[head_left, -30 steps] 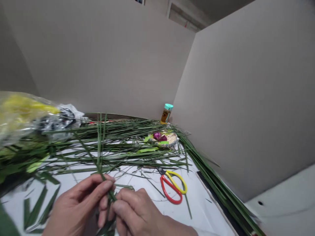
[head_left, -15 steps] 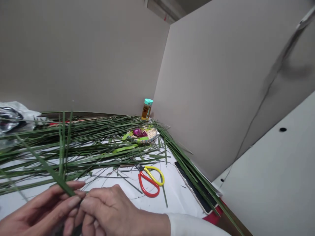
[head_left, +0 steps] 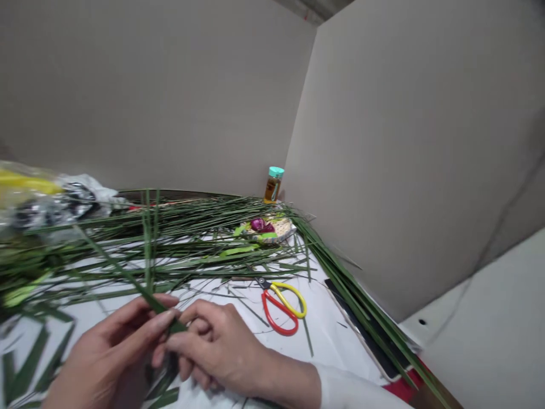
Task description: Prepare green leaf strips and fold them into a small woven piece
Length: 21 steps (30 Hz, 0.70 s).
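Between the thumb and fingers of my left hand (head_left: 123,341) is pinched a long green leaf strip (head_left: 128,275), one end pointing up and to the left. My right hand (head_left: 221,343) meets it at the other end, its thumb and curled forefinger closed on the folded leaf near the left fingertips. More leaf blades (head_left: 149,244) stand upright just behind the left fingers. Part of the leaf work under both hands is hidden. To the right of my right hand lie scissors (head_left: 283,307) with one red and one yellow handle loop.
Long green leaves (head_left: 196,218) lie in heaps across the white-covered table. A woven tray (head_left: 283,228) with purple pieces, a teal-lidded bottle (head_left: 273,184) and grey partitions stand behind. Plastic bags (head_left: 80,199) sit at left. Leaves cross a dark flat device (head_left: 361,329) at right.
The view has swung left, so the scene sits farther right and cut leaf pieces show at lower left. My right forefinger and thumb have parted somewhat, showing the leaf between the hands.
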Tool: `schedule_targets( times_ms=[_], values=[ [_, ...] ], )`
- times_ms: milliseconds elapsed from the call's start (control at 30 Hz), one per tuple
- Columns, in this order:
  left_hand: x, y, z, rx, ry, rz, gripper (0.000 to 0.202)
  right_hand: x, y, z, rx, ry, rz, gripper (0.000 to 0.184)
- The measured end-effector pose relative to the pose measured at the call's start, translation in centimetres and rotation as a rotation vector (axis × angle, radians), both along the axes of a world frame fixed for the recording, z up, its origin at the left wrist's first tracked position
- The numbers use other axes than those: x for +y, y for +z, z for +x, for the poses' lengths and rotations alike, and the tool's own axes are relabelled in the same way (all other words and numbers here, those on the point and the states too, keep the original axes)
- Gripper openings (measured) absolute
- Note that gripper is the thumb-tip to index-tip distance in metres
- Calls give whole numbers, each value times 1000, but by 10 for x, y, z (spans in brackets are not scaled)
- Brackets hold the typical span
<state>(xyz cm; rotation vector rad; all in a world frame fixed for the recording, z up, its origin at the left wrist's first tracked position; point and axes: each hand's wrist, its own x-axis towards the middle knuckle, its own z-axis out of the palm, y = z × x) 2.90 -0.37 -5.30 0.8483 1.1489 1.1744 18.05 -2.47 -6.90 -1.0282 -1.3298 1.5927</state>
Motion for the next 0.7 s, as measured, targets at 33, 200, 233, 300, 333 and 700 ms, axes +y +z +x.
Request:
schedule_targets(
  times_ms=[33, 200, 233, 300, 333, 700],
  values=[
    [-1, 2, 0, 8, -51, 16, 40, 0, 0, -1, 6, -9, -3, 20],
    [-4, 4, -5, 32, -191, 102, 20, -2, -2, -4, 38, 9, 50, 37],
    [-4, 4, -6, 25, -184, 112, 21, -2, -2, -4, 45, 14, 36, 38],
    [-5, 5, -8, -14, -155, 100, 21, -3, -2, -4, 42, 31, 14, 38],
    [-4, 6, -9, -42, -139, 85, 20, -3, -2, -4, 35, 38, 12, 38],
    [19, 15, -33, -172, 123, 78, 29, -6, 0, -4, 32, 108, -30, 36]
  ],
)
